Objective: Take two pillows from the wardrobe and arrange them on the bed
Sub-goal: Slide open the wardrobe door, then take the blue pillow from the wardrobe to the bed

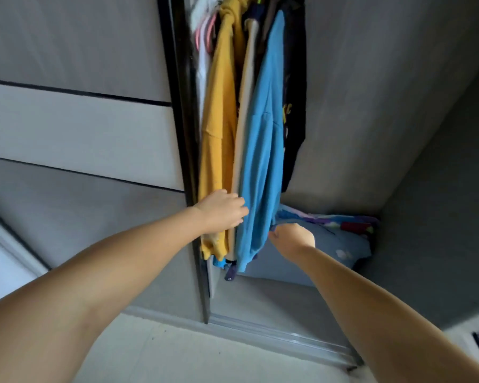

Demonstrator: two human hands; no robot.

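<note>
Left hand [223, 212] parts hanging clothes [260, 139]; right hand [293, 239] touches a blue pillow [340, 244] in the wardrobe [398, 134].

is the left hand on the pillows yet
No, the left hand is up at the hanging yellow garment and blue garment, while the pillows lie lower right, by the right hand.

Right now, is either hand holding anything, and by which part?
The left hand pushes against the hanging yellow garment near its hem. The right hand reaches to the pillow at its near edge; a closed grip cannot be told.
</note>
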